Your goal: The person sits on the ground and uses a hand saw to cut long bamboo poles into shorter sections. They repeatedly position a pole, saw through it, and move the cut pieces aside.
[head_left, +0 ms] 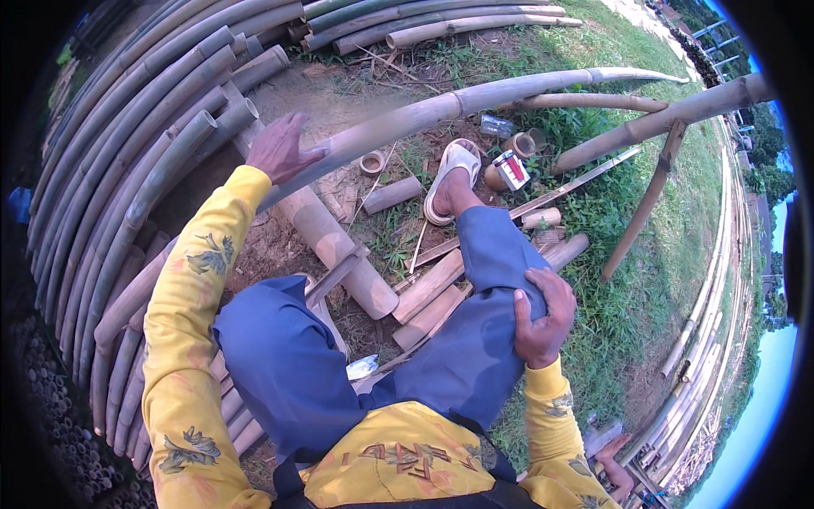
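A long, pale bamboo pole (407, 119) runs from beside my left knee to the far right. Near its close end, my left hand (282, 146) is closed over it, the thumb lying along its top and the fingers on the far side. Under the pole lies a thick bamboo log (335, 242), with a flat brownish strip (337, 276) across it. My right hand (545, 316) rests on my right knee, fingers apart, holding nothing. Beside my sandalled foot (456, 178) are a short bamboo piece (393, 195) and a bamboo ring (371, 163).
Stacked bamboo poles (144, 161) fill the left side. A slanting bamboo rail (670, 119) on a post (644, 204) stands at right. Split pieces (437, 288) and a red-and-white pack (511, 170) lie near my foot. Another person's limb (616, 471) shows lower right.
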The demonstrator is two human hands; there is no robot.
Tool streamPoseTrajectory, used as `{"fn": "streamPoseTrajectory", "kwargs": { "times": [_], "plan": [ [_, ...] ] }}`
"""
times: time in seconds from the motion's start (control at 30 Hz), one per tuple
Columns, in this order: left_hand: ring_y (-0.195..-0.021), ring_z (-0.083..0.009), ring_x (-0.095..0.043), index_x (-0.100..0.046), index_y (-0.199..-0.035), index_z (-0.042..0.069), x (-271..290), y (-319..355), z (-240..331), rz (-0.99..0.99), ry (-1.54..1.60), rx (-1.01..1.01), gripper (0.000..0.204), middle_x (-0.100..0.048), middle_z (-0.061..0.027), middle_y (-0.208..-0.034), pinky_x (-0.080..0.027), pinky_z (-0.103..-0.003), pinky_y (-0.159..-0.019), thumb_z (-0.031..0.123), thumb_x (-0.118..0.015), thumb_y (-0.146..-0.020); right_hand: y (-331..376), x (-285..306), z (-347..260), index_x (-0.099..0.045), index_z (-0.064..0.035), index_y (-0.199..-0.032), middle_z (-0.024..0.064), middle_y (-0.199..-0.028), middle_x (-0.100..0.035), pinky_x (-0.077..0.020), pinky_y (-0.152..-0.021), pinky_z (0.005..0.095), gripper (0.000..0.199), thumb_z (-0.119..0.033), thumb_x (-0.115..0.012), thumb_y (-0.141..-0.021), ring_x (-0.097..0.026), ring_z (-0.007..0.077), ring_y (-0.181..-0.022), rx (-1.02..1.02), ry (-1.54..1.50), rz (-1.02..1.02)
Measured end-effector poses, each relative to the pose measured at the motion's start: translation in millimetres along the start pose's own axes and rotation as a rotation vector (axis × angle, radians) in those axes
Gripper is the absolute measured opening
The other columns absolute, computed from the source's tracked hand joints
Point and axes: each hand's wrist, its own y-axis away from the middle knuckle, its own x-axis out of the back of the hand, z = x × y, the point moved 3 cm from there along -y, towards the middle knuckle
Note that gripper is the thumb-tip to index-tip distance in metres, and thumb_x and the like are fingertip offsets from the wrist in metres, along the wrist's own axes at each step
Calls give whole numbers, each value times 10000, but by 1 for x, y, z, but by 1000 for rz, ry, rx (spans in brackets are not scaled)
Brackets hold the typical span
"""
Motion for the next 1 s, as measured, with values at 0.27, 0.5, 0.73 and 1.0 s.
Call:
{"fn": "streamPoseTrajectory", "kwargs": {
  "times": [0.27, 0.5, 0.73, 1.0],
  "plan": [
    [-1013, -329, -732, -637, -1118, -7, -70, -72, 84, -119, -199, 25, 660, -730, -183, -1098, -563, -422, -893, 438, -849, -678, 13, -1, 13, -710, -18, -1189, 146, -1219, -716, -392, -1116, 490, 330, -125, -704, -876, -611, 376, -1246, -105, -67, -2],
    [-915, -327, -768, -674, -1054, -7, -87, -72, 66, -156, -30, -14, 379, -763, -193, -969, -600, -456, -777, 243, -763, -784, 14, -8, 1, -684, 53, -1209, 196, -1244, -683, -413, -1091, 489, 308, -83, -664, -934, -594, 381, -1217, -94, -20, -77],
    [-906, -367, -751, -772, -967, 40, -30, -33, 22, -145, 53, -62, 362, -764, -183, -982, -599, -463, -792, 311, -786, -727, 19, 1, -6, -653, 87, -1240, 208, -1309, -647, -398, -1118, 462, 310, -90, -619, -987, -562, 349, -1271, -68, -14, -121],
    [-870, -387, -719, -592, -1087, 48, 41, 150, -142, -212, -147, 132, 574, -723, -163, -892, -555, -491, -803, 405, -844, -714, 15, 1, -4, -642, 53, -1283, 204, -1325, -644, -402, -1119, 447, 324, -127, -614, -1015, -579, 333, -1255, -23, -19, -169]
  ]
}}
